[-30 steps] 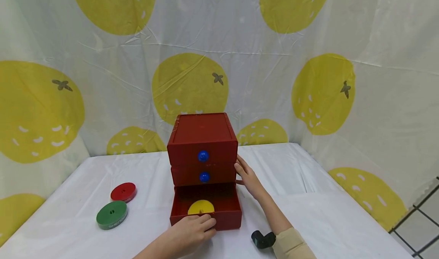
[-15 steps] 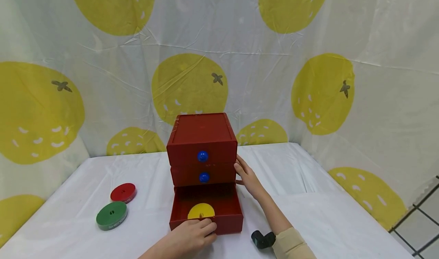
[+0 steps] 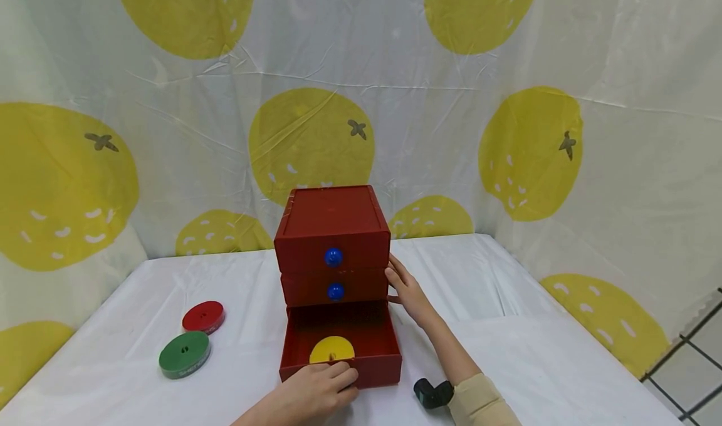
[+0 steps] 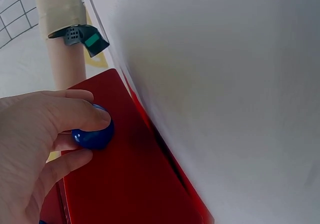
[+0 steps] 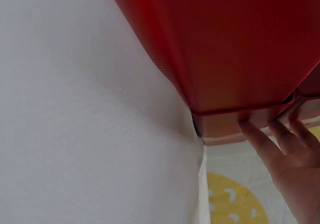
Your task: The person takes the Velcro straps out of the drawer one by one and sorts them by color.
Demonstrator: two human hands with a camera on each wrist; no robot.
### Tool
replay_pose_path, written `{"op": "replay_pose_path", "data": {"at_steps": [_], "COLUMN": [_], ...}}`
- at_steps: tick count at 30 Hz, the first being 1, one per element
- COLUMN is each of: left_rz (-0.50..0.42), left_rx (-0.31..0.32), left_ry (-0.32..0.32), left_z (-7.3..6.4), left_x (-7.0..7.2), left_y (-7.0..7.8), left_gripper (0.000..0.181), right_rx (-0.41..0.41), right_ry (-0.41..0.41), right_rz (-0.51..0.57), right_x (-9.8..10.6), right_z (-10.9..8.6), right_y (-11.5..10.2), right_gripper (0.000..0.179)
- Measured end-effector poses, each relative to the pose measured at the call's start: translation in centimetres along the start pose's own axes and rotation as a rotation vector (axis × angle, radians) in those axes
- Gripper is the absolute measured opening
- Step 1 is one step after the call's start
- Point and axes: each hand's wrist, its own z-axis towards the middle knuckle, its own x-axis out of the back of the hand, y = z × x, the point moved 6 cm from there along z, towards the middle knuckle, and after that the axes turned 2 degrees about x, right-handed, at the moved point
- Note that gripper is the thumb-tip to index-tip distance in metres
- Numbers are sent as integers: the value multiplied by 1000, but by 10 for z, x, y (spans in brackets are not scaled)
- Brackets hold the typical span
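— What lies under your fingers?
— Your left hand (image 3: 316,391) pinches the round blue knob (image 4: 93,134) of the red wooden drawer (image 3: 340,344), pulled out over the white-clothed table (image 3: 507,326).
— And beyond?
— Your right hand (image 3: 407,291) lies flat, fingers straight, against the red wooden cabinet (image 3: 333,225); lemon-print sheeting (image 3: 530,150) walls it in.

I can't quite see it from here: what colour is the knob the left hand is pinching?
Blue. The knob between the left hand's fingers shows best in the left wrist view.

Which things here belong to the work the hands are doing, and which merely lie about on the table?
In use:
left hand, pinching the blue knob of the open bottom drawer
right hand, fingers flat against the red chest
yellow disc, lying in that drawer

Lying about:
red disc
green disc
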Motion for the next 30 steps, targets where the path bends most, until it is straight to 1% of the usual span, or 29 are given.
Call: {"op": "replay_pose_path", "data": {"at_steps": [7, 13, 25, 28, 30], "left_rz": [1, -4, 34, 28, 30], "left_rx": [-4, 5, -17, -14, -17], "left_ry": [33, 2, 2, -12, -15], "left_z": [0, 1, 1, 1, 1], "left_x": [0, 2, 1, 1, 1], "left_y": [3, 4, 9, 9, 10], "left_gripper": [36, 39, 35, 36, 35], "right_rx": [-9, -9, -13, -23, -23], "right_ry": [-8, -5, -26, -26, -31], "right_rz": [1, 8, 21, 23, 24], "right_x": [-1, 0, 0, 0, -1], "right_z": [-1, -1, -1, -2, -4], "right_y": [3, -1, -3, -6, -12], "right_gripper": [50, 50, 49, 49, 49]}}
